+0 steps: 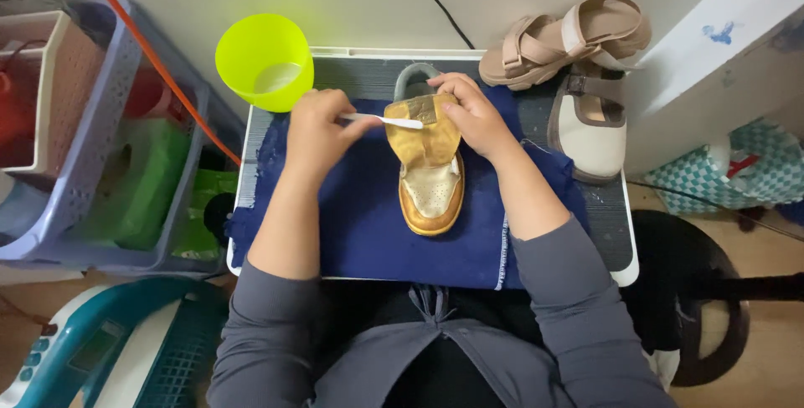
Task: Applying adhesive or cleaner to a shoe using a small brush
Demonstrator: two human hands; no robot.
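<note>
A small yellow-tan shoe is laid sole-down at the middle of a dark blue cloth, toe pointing toward the person, so that its opened upper faces up and can be reached from above. The tongue and top flaps are folded back and pinned by the right hand, whose fingers are closed over the far end of the shoe; this seems meant to keep the shoe steady and its inner surface exposed. A white toothbrush is gripped in the closed left hand, just left of the shoe, with its head resting on the folded-back flap. The cloth is spread under the shoe over a small grey table, probably to catch drips and stop sliding. A lime-green cup holding pale liquid stands beyond and to the left of the shoe, within easy reach of the brush hand. Beyond and to the right of the shoe, a beige sandal and a cream-and-brown shoe are set aside at the table's edge.
</note>
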